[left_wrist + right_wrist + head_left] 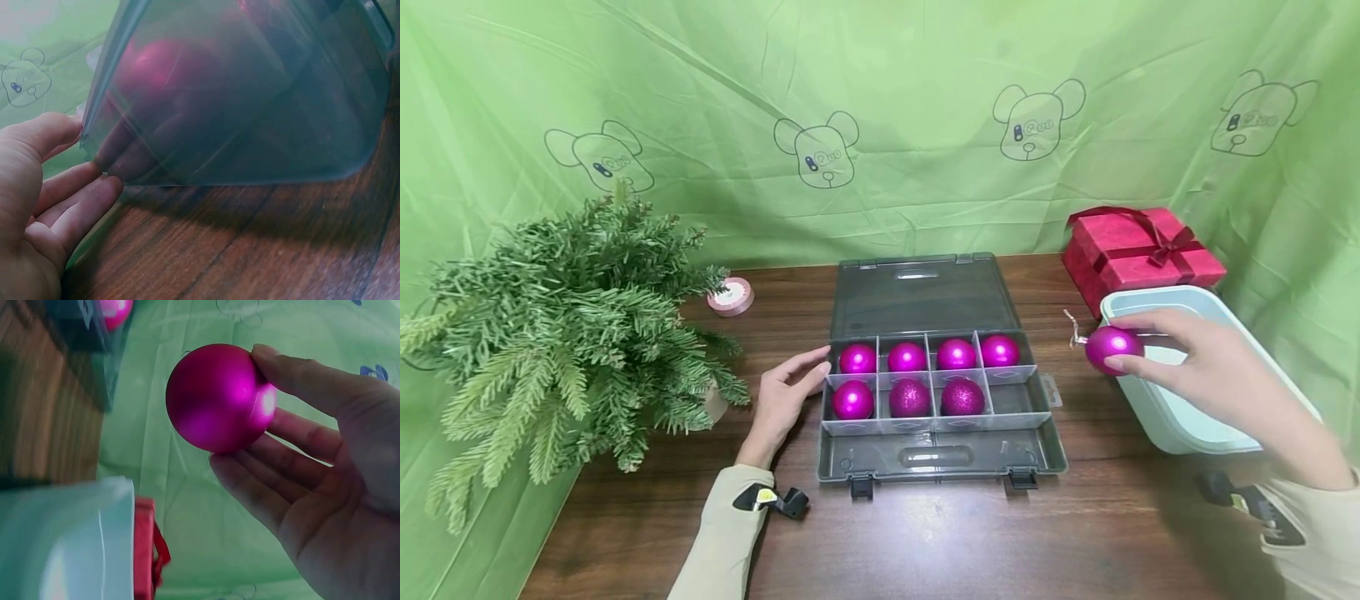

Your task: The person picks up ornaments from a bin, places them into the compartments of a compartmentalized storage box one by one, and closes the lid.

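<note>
My right hand pinches a shiny magenta Christmas ball between thumb and fingers, over the left rim of a pale blue bin. A silvery hanging string trails from the ball's left side. In the right wrist view the same ball rests at the fingertips. A grey see-through compartment box lies with its lid folded back, several magenta balls in its compartments; the front right compartment holds none. My left hand grips the box's left side, thumb at the rim and fingers against the wall.
An artificial green tree stands on the left, near a roll of pink ribbon. Behind the bin sits a red gift box with a dark red bow. A green cloth hangs along the back of the wooden table.
</note>
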{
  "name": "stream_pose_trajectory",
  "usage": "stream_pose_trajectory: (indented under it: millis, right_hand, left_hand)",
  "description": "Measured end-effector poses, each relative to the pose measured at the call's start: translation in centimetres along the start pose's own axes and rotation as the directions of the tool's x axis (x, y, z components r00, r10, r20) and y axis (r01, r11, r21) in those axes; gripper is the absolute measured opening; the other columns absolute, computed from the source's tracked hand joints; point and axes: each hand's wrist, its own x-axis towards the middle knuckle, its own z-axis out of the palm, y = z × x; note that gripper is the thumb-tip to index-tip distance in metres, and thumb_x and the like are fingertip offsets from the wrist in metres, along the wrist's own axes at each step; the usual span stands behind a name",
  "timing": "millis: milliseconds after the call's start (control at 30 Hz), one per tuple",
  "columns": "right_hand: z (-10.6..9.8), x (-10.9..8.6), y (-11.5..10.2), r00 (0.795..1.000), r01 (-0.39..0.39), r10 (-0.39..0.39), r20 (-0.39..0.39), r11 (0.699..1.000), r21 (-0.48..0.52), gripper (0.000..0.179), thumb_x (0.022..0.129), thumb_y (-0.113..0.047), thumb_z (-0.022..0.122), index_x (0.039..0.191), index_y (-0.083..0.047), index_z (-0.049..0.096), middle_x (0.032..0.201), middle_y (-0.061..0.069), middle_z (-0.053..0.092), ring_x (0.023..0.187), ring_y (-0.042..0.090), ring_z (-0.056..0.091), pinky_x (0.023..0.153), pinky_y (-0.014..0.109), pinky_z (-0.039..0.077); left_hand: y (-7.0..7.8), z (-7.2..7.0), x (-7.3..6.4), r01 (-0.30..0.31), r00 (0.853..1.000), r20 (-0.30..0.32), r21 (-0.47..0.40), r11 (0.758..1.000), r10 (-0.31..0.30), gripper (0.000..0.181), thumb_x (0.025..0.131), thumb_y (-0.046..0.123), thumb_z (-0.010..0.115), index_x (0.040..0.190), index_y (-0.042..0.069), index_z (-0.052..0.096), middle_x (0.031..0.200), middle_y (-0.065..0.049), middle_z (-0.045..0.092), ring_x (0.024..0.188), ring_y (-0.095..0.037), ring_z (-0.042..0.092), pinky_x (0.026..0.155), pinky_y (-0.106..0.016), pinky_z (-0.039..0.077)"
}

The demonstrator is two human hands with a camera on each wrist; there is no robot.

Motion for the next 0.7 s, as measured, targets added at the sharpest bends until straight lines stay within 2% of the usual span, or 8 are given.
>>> stream_pose_trajectory:
  millis: [33, 67, 167, 267, 333, 433, 700]
  right_hand:
    - [0.3, 0.2, -0.3, 1.0, 0.024, -0.024, -0.003, 1.0, 0.001, 0.05, 0.084, -0.024, 0.094, 0.13, -0.016, 0.075, 0.127, 0.005, 0.073, 0.12, 0.0, 0.059, 0.093, -0.004, 0.028]
    - [0.6, 0.3, -0.6, 0.999, 0.044, -0.044, 0.005, 0.999, -0.008, 0.051, 0.084, -0.024, 0.094, 0.131, -0.015, 0.075, 0.128, 0.01, 0.073, 0.121, 0.011, 0.062, 0.097, 0.001, 0.034]
    - [1.5, 0.6, -1.3, 0.997, 0.077, -0.076, 0.021, 0.997, -0.031, 0.052, 0.084, -0.028, 0.093, 0.132, -0.016, 0.075, 0.127, 0.01, 0.074, 0.119, 0.034, 0.065, 0.096, 0.016, 0.045]
    - [2.5, 0.7, -1.9, 0.994, 0.1, -0.099, 0.034, 0.995, -0.006, 0.051, 0.085, -0.029, 0.093, 0.132, -0.016, 0.075, 0.124, 0.006, 0.075, 0.115, 0.031, 0.068, 0.093, 0.02, 0.048]
    - [3.2, 0.8, -2.3, 0.993, 0.107, -0.108, 0.042, 0.994, 0.029, 0.05, 0.086, -0.028, 0.092, 0.131, -0.015, 0.075, 0.122, 0.003, 0.076, 0.114, 0.027, 0.069, 0.093, 0.009, 0.044]
    - [4.1, 1.0, -2.8, 0.99, 0.127, -0.13, 0.047, 0.99, 0.058, 0.049, 0.087, -0.027, 0.092, 0.131, -0.014, 0.075, 0.122, 0.002, 0.076, 0.113, 0.025, 0.069, 0.094, 0.003, 0.039]
    - [5.9, 1.3, -3.5, 0.976, 0.212, -0.215, 0.043, 0.975, 0.07, 0.046, 0.085, -0.024, 0.093, 0.127, -0.013, 0.076, 0.12, -0.001, 0.077, 0.112, 0.026, 0.072, 0.097, 0.011, 0.048]
  left_hand:
    - [0.0, 0.0, 0.0, -0.002, 1.0, 0.001, -0.001, 1.0, 0.002, 0.033, 0.097, 0.017, 0.082, 0.127, 0.005, 0.077, 0.128, -0.011, 0.075, 0.109, -0.015, 0.073, 0.092, -0.032, 0.063]
    - [0.0, 0.0, 0.0, -0.004, 1.0, 0.002, -0.001, 1.0, 0.004, 0.033, 0.097, 0.017, 0.082, 0.127, 0.004, 0.077, 0.128, -0.011, 0.075, 0.109, -0.015, 0.073, 0.092, -0.032, 0.063]
    - [0.0, 0.0, 0.0, -0.003, 1.0, 0.004, -0.003, 1.0, 0.003, 0.033, 0.097, 0.016, 0.082, 0.127, 0.004, 0.077, 0.128, -0.012, 0.074, 0.109, -0.015, 0.073, 0.093, -0.032, 0.063]
    - [0.0, 0.0, 0.0, 0.004, 1.0, 0.004, -0.006, 1.0, -0.004, 0.033, 0.098, 0.016, 0.081, 0.128, 0.003, 0.077, 0.129, -0.012, 0.074, 0.109, -0.014, 0.073, 0.093, -0.031, 0.062]
    - [0.0, 0.0, 0.0, 0.01, 1.0, 0.003, -0.007, 1.0, -0.01, 0.033, 0.098, 0.014, 0.081, 0.128, 0.002, 0.076, 0.129, -0.013, 0.074, 0.108, -0.013, 0.073, 0.092, -0.031, 0.062]
    - [0.0, 0.0, 0.0, 0.016, 1.0, 0.002, -0.007, 1.0, -0.016, 0.034, 0.098, 0.011, 0.079, 0.13, 0.001, 0.075, 0.132, -0.014, 0.073, 0.108, -0.011, 0.072, 0.092, -0.029, 0.062]
    - [0.1, 0.1, 0.0, 0.021, 1.0, 0.002, 0.005, 1.0, -0.021, 0.035, 0.098, 0.012, 0.08, 0.131, 0.001, 0.074, 0.133, -0.013, 0.072, 0.111, -0.011, 0.071, 0.093, -0.029, 0.062]
